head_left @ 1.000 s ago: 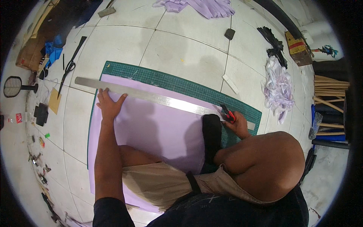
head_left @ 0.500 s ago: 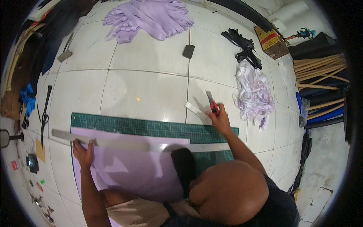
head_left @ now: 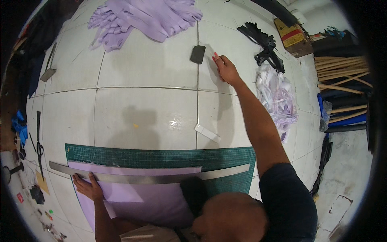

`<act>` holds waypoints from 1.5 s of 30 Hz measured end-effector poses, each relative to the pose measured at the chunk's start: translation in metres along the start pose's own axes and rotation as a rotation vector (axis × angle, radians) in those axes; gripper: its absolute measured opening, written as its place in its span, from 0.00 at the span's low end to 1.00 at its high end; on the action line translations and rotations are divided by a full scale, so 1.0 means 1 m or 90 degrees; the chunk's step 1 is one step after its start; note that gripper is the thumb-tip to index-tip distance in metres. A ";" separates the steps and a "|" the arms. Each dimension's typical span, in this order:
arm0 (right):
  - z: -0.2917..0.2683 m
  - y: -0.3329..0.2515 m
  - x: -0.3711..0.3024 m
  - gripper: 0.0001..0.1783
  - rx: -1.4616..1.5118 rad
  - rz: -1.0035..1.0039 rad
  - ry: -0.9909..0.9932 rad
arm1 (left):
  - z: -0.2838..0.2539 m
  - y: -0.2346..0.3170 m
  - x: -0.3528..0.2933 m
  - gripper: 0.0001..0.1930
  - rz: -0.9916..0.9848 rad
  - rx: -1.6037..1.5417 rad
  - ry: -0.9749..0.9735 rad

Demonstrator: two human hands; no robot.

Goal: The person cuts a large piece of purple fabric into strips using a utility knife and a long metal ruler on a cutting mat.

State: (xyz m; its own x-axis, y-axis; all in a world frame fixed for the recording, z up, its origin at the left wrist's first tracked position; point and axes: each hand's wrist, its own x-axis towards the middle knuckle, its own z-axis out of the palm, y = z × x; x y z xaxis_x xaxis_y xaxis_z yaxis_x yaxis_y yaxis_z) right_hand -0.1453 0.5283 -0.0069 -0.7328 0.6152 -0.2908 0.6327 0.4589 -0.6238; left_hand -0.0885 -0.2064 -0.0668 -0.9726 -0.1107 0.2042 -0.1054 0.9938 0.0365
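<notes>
My left hand [head_left: 88, 187] lies with fingers spread on the left part of a long steel ruler [head_left: 141, 178], pressing it down. Beneath the ruler is a lavender sheet [head_left: 145, 197], its top edge showing just beyond the metal. The sheet lies on a green gridded cutting mat [head_left: 161, 155]. Stretched far forward, my right hand [head_left: 227, 70] is closed round a red utility knife [head_left: 215, 57], whose blade looks blurred. The blade is close to a dark rectangular block [head_left: 198, 54] on the tiled floor; whether they touch, I cannot tell.
A small white strip [head_left: 207, 133] lies beyond the mat. Lavender bands [head_left: 149, 18] are heaped at the far side, with black strips [head_left: 264, 44] and tangled pale ribbon [head_left: 278, 97] to the right. Scissors [head_left: 39, 148] lie at left; wooden poles [head_left: 342, 68] are stacked at right.
My right hand has moved from beside the white strip to the dark block, carrying the utility knife forward. My left hand stays on the ruler. The view has shifted.
</notes>
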 end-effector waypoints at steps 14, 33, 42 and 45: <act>-0.022 0.049 0.020 0.29 -0.158 -0.058 0.137 | 0.007 0.016 -0.005 0.39 0.015 -0.028 -0.014; 0.015 0.038 -0.112 0.24 -0.139 -0.181 -0.077 | 0.015 0.006 -0.002 0.42 0.026 -0.007 0.013; 0.018 0.054 -0.236 0.37 -0.259 -0.069 -0.168 | 0.012 0.001 -0.005 0.42 0.016 -0.014 0.030; 0.008 0.082 -0.244 0.34 -0.256 -0.133 -0.109 | 0.012 0.016 0.000 0.43 0.007 -0.047 0.027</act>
State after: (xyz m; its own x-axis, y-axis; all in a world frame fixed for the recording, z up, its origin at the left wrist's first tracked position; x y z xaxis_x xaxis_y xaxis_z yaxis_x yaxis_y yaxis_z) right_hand 0.0834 0.4110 0.0070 -0.8637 0.3848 -0.3254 0.4897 0.7933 -0.3617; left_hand -0.0928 -0.1902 -0.0783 -0.9640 -0.1016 0.2459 -0.0773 0.9913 0.1064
